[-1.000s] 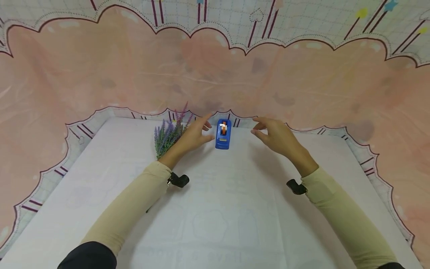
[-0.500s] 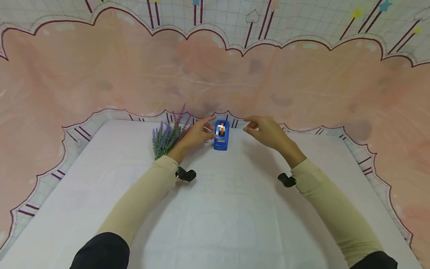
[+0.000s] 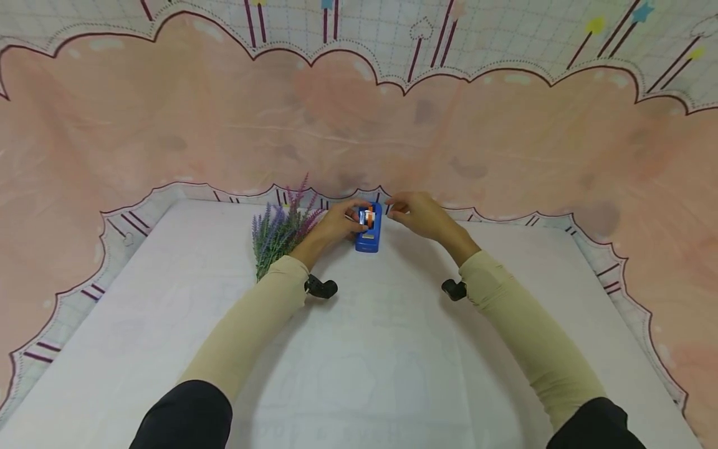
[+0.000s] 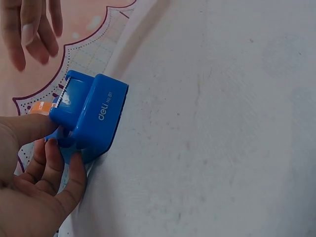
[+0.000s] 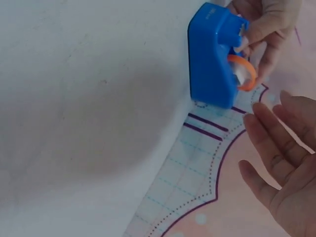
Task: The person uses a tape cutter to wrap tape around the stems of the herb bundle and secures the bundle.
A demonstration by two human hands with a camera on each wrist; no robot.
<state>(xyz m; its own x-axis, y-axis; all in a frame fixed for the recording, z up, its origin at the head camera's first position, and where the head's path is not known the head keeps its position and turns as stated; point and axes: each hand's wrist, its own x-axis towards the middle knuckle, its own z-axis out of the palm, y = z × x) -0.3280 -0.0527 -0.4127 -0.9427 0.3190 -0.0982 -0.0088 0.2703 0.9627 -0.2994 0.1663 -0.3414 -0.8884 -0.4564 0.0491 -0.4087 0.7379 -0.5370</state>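
Note:
A blue tape dispenser (image 3: 368,242) with an orange tape core (image 5: 253,74) stands near the far edge of the white table. My left hand (image 3: 338,222) holds it from the left side. In the left wrist view, the thumb lies by the cutter of the dispenser (image 4: 101,113), and curled fingers touch its side below. My right hand (image 3: 422,215) hovers just to the right of the dispenser, apart from it. Its fingers are loosely bent with nothing between them, as the right wrist view of that hand (image 5: 291,170) also shows.
A bunch of artificial lavender (image 3: 272,240) lies left of the dispenser, its stems partly hidden by my left arm. The white table (image 3: 381,362) spreads toward me. A pink patterned cloth (image 3: 224,137) lies beyond its far edge.
My left hand has moved right and forward onto the tape dispenser. My right hand has come in from the right, closer to it. The lavender stays where it lay.

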